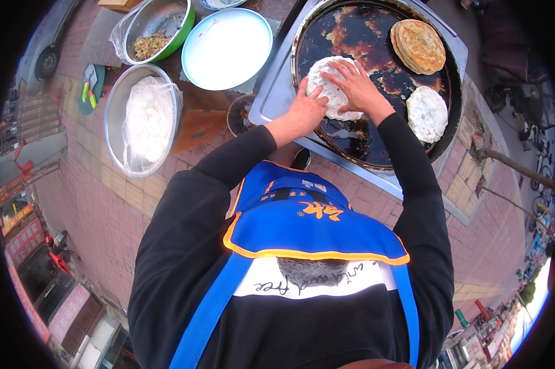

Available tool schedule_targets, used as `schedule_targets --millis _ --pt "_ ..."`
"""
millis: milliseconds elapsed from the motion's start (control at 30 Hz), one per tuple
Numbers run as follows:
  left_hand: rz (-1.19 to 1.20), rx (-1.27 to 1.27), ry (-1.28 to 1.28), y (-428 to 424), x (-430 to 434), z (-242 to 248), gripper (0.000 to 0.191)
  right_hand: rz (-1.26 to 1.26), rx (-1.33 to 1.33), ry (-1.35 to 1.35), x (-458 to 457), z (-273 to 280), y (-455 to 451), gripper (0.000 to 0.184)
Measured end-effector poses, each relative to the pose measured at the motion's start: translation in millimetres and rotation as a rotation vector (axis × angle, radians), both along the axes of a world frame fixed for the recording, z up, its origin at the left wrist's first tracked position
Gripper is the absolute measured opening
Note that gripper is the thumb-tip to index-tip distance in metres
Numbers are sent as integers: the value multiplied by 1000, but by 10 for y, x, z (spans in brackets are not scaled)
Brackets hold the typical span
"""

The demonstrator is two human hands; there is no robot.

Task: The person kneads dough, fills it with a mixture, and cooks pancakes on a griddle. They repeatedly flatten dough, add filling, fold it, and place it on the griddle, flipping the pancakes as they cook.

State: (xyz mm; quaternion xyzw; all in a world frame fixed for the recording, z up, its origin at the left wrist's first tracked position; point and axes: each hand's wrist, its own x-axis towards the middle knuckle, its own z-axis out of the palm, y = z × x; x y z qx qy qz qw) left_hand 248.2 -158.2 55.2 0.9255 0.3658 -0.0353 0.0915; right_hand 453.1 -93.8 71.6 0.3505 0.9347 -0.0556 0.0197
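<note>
A pale, uncooked round flatbread [329,100] lies at the near left part of a large round griddle pan [358,159], whose dark surface is oily and browned. My left hand [307,110] touches the dough's left edge with its fingers apart. Over the dough's right side spreads my right hand [357,87], fingertips resting on top. Neither hand grips anything. Another pale flatbread [427,114] sits near the pan's right rim. Behind it is a stack of browned flatbreads [418,46].
Left of the griddle are a white round tray [227,48], a green bowl [185,34] with chopped filling [150,45], and a metal basin [113,124] holding dough in a plastic bag [148,122]. Green-handled tools [89,91] lie farther left. A tree trunk [512,163] stands right of the stove.
</note>
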Motion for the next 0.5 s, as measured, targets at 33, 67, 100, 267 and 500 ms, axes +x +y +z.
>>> schedule_targets --millis 33,67,100,267,500 --pt "23 12 52 4 -9 1 19 -75 -23 -44 -12 -9 31 92" --pt "61 82 92 2 -16 1 20 -133 -66 -47 -20 -18 42 92" --pt "57 46 54 -1 -22 -2 20 -206 -116 -82 -24 -22 54 92" --pt "49 94 -103 -107 106 -58 22 -196 -24 59 -15 -12 62 83" --pt "110 122 -35 -84 89 -39 21 -306 -13 34 -53 -88 162 77"
